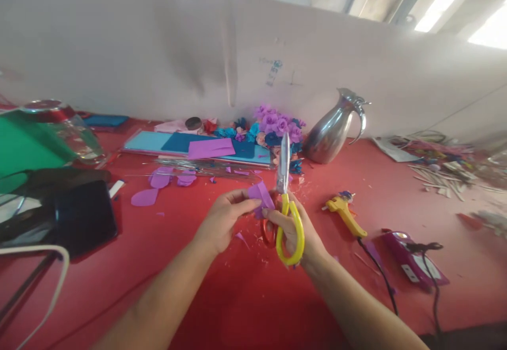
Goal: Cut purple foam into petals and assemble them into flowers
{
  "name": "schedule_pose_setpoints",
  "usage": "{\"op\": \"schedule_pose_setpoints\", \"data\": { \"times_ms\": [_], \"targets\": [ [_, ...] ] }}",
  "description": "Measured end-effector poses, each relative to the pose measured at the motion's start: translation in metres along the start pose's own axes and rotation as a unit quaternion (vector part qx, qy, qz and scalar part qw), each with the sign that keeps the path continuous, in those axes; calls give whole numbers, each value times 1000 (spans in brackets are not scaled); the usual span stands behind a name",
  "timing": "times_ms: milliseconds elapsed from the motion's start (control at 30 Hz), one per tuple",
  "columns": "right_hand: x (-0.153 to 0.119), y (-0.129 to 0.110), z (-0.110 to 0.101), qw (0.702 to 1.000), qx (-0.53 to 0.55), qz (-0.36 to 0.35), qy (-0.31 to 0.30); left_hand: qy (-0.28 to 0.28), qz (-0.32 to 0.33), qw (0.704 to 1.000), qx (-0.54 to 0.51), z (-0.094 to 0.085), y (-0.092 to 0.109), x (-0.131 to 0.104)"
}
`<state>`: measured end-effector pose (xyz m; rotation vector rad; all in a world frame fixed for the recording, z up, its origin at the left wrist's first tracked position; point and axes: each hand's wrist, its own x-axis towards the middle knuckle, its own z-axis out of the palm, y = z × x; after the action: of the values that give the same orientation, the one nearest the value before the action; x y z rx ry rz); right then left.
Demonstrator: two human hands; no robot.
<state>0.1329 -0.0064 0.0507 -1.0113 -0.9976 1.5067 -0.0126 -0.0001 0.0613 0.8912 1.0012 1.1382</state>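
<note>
Between thumb and fingers, my left hand (224,218) pinches a folded piece of purple paper (261,198). My right hand (295,228) holds scissors (292,234) with yellow and red handles, their blades closed and pointing up, away from me. The right thumb also meets the lower edge of the paper. Small purple scraps (242,239) lie on the red table below the hands. Cut purple petal shapes (144,197) rest to the left, and a purple paper sheet (211,148) lies on blue sheets behind.
A yellow glue gun (346,215) and a purple box (414,260) with cords lie right. At the back stand a metal jug (332,128) and paper flowers (277,122). Thin wires (206,167) lie before the sheets. A black object (85,218) and a glass jar (79,133) are left.
</note>
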Motion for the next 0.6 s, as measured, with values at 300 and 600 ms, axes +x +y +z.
{"op": "schedule_pose_setpoints", "data": {
  "times_ms": [300,600],
  "targets": [
    [-2,-2,-2,997,-69,-10,-12,103,19,988,-117,-2,4,3],
    [-23,-1,-11,958,-225,10,-179,166,19,947,-276,-36,32,5]
  ]
}}
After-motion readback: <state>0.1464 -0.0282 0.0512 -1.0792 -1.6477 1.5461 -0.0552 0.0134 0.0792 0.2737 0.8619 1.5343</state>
